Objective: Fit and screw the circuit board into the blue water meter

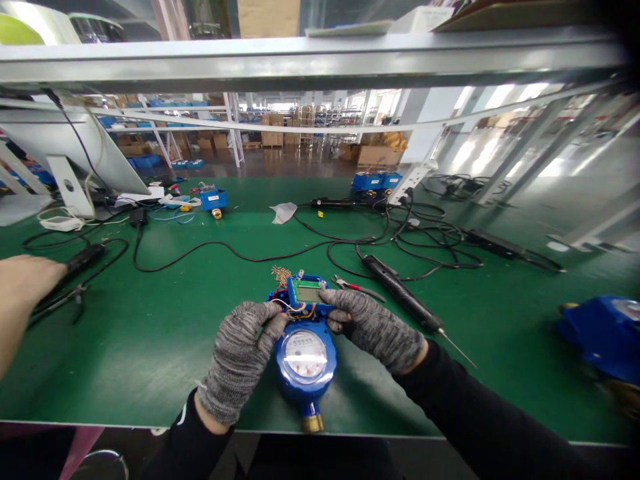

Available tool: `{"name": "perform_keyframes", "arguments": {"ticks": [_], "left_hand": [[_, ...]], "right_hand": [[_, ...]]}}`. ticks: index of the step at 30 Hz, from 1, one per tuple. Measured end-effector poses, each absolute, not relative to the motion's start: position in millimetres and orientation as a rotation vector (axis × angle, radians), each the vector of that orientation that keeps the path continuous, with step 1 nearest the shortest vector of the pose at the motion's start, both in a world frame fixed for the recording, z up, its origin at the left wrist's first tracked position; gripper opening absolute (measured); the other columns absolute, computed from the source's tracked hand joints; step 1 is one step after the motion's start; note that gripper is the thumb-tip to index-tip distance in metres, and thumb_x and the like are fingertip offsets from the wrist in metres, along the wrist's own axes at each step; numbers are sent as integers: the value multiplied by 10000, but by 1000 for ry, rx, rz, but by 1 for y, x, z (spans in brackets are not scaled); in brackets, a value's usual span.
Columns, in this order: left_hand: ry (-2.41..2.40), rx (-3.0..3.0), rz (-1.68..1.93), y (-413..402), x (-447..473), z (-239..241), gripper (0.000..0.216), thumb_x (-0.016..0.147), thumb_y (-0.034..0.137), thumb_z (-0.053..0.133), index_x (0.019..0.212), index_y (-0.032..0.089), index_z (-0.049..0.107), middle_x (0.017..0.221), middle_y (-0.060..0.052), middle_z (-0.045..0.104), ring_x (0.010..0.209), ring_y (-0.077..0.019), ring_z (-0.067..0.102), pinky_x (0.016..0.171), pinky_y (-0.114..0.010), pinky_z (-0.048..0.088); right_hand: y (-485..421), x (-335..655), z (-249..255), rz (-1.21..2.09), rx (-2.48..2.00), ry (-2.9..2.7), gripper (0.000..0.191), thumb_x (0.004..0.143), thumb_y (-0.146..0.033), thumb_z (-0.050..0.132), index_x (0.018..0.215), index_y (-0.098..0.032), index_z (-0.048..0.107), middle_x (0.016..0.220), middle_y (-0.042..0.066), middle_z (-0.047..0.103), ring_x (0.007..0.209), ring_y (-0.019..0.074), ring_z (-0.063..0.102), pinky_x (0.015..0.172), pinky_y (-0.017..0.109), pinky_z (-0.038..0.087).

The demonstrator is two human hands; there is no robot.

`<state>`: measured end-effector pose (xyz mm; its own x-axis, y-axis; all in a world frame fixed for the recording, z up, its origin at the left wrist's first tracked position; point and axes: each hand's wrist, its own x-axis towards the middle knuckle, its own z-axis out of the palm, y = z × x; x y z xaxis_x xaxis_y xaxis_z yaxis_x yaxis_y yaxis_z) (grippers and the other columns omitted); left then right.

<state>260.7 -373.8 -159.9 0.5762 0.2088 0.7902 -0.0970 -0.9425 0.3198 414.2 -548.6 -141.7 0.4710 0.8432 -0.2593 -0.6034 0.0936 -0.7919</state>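
Observation:
A blue water meter (pixel 306 360) with a round dial and a brass end lies on the green bench in front of me. At its far end sits an opened blue housing with a green circuit board and display (pixel 309 292), tilted up. My right hand (pixel 375 327), in a grey knit glove, pinches the right edge of this display module between thumb and fingers. My left hand (pixel 245 353), gloved alike, is closed at the housing's left side, its fingertips together on the thin coloured wires (pixel 293 305). Part of the wiring is hidden behind the fingers.
Small brass screws (pixel 281 275) lie in a pile beyond the meter. Red-handled pliers (pixel 357 288) and a black electric screwdriver (pixel 403 293) rest to the right, among tangled black cables. Another person's hand (pixel 30 287) reaches in at left. A blue meter (pixel 607 340) stands far right.

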Motion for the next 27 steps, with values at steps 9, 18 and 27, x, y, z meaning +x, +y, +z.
{"name": "perform_keyframes", "arguments": {"ticks": [9, 18, 27], "left_hand": [[-220, 2804, 1572, -361, 246, -145, 48, 916, 233, 639, 915, 193, 665, 991, -57, 734, 939, -215, 678, 904, -410, 538], [278, 2341, 1340, -398, 261, -160, 159, 954, 291, 581, 894, 177, 676, 805, -39, 734, 705, -167, 689, 692, -289, 561], [370, 1393, 546, -401, 266, -138, 267, 872, 364, 677, 991, 133, 614, 655, -18, 683, 505, -71, 566, 484, -136, 432]], "right_hand": [[-543, 415, -139, 1046, -1062, -329, 421, 776, -391, 859, 665, -164, 522, 578, -43, 381, 540, 102, 337, 529, 245, 291], [-543, 413, -137, 1022, -1109, -352, 446, 758, -438, 847, 657, -175, 500, 574, -34, 384, 545, 115, 324, 527, 268, 260], [-543, 415, -139, 1000, -1131, -357, 474, 708, -468, 875, 681, -176, 503, 569, -51, 348, 536, 105, 293, 520, 260, 241]]}}
